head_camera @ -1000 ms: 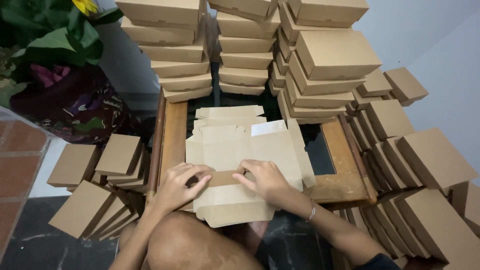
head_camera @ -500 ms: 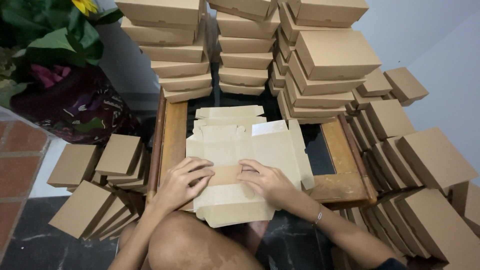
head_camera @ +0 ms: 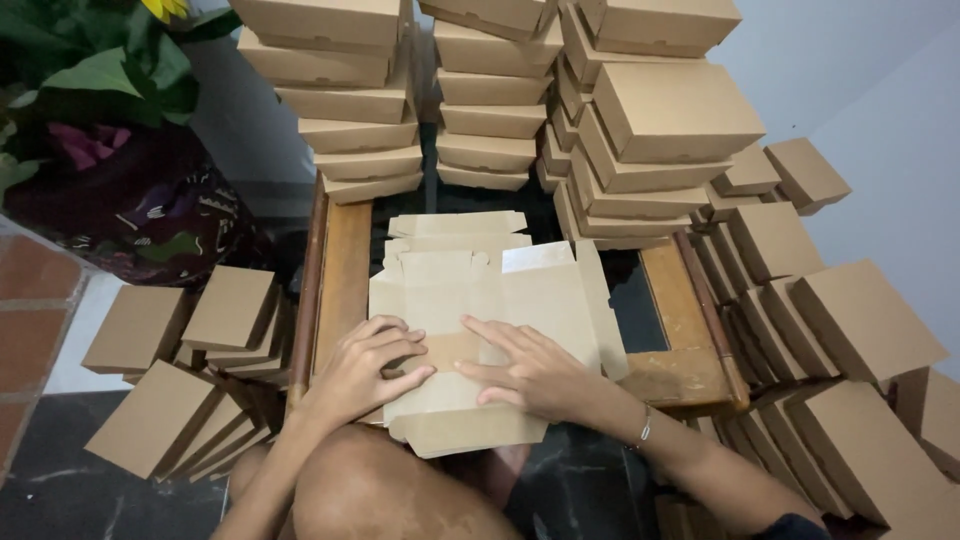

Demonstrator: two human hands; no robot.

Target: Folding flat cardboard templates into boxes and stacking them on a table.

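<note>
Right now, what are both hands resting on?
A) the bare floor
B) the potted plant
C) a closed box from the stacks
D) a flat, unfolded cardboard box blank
D: the left hand and right hand press flat on the unfolded cardboard box blank lying on the wooden table.

Soft, even indoor light, brightest on the white wall (head_camera: 880, 90) toward two o'clock. Shadows are faint. Wide-angle bending shows at the edges; focus is sharp.

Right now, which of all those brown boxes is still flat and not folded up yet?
The flat cardboard sheet on the small wooden table, under both hands. The left hand and right hand press on it; every other box around is already folded and closed.
</note>
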